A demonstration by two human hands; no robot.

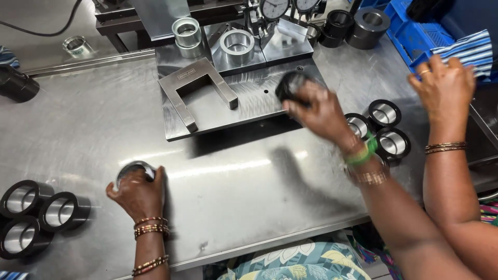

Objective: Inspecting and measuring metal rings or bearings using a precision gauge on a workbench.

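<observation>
Three hands in view, two are the wearer's. Left hand (pixel 140 194) sits near the near edge of the steel table (pixel 104 119), left of centre, fingers wrapped over a shiny metal ring (pixel 136 168) resting on the surface. Right hand (pixel 316 111) is clenched around a dark ring (pixel 290 85), blurred, at the right edge of the raised ground plate (pixel 249 101); cannot tell if the ring touches the plate. U-shaped steel block (pixel 199 88) lies flat on the plate's left half. Dial gauges (pixel 275 8) and a bare steel sleeve (pixel 237 45) sit at the plate's far edge. Three black-walled sleeves (pixel 31 212) cluster at the table's near-left corner. More of the same (pixel 386 132) sit just right of the right wrist, toward the right edge. Another person's hand (pixel 446 88) hovers at the right edge beside a blue crate (pixel 410 36) and striped cloth (pixel 464 52), fingers curled; grip not readable.
</observation>
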